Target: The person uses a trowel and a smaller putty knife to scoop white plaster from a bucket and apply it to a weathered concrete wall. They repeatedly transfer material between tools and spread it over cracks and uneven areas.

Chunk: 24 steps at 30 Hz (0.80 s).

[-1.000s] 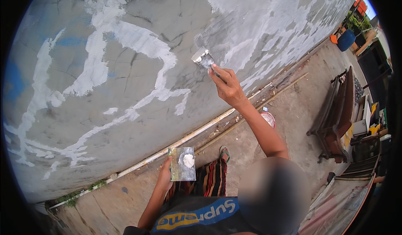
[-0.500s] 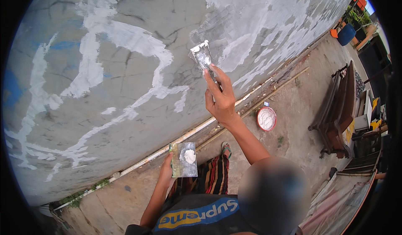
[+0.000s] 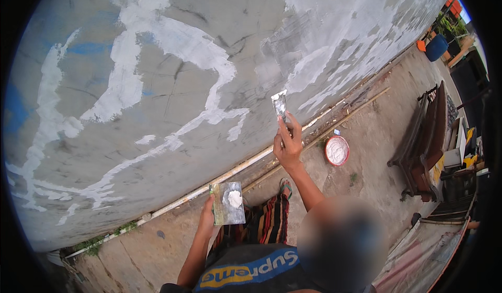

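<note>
My right hand (image 3: pixel 287 139) grips a putty knife (image 3: pixel 279 105) with white filler along its tip; the blade is at the grey wall (image 3: pixel 180 92), though I cannot tell whether it touches. The wall carries broad white patches, branching streaks and faint blue marks. My left hand (image 3: pixel 207 214), low in the view, holds a flat square board (image 3: pixel 222 209) with a lump of white paste (image 3: pixel 234 198) on it. A red-rimmed tub (image 3: pixel 337 150) of white paste sits on the ground right of my right forearm.
Pipes (image 3: pixel 235 170) run along the wall's foot. A dark carved wooden bench (image 3: pixel 426 141) stands at the right among stacked odds and ends. A blue barrel (image 3: pixel 436 48), orange objects and plants are at the upper right. My sandalled foot (image 3: pixel 285 187) is below.
My right hand and knife have moved down and to the right on the wall, with the blade turned more upright. My left hand and board have barely moved.
</note>
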Tool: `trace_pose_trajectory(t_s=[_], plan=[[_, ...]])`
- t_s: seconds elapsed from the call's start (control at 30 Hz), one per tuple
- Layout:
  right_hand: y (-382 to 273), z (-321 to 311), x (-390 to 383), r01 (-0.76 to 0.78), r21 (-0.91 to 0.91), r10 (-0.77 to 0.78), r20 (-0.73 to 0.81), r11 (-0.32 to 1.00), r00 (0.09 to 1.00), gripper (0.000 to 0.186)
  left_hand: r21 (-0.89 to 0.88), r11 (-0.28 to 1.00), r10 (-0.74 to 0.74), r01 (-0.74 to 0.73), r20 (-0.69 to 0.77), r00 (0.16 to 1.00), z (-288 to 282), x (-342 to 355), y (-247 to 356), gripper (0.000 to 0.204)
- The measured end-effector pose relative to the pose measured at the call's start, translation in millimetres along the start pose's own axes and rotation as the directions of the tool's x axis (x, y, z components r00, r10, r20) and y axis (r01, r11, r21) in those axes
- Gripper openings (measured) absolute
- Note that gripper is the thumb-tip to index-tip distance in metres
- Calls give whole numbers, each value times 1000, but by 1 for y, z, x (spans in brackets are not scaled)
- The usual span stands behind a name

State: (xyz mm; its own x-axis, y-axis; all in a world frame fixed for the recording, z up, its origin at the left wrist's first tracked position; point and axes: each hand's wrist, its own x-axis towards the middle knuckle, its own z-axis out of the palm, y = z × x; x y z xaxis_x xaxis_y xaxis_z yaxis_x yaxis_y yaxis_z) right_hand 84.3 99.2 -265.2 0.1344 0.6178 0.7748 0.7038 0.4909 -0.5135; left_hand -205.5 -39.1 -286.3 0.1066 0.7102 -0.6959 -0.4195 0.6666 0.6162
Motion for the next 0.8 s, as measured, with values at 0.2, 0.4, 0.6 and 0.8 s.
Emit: trace_pose_trajectory(t_s=[0.2, 0.4, 0.6, 0.8], plan=[[-19, 17, 67, 55, 8, -54, -107, 998, 993, 59, -2, 1000, -6, 6, 77, 997, 10, -2, 8, 48], [-14, -4, -16, -108, 1, 107, 69, 994, 992, 51, 82, 990, 110, -111, 13, 994, 30, 0, 27, 47], [-94, -95, -15, -89, 155, 32, 334, 984, 942, 52, -20, 999, 39, -35, 234, 972, 61, -12, 69, 40], [-135, -112, 3, -19, 179, -67, 463, 984, 884, 57, -61, 998, 29, -7, 375, 927, 96, -37, 85, 39]])
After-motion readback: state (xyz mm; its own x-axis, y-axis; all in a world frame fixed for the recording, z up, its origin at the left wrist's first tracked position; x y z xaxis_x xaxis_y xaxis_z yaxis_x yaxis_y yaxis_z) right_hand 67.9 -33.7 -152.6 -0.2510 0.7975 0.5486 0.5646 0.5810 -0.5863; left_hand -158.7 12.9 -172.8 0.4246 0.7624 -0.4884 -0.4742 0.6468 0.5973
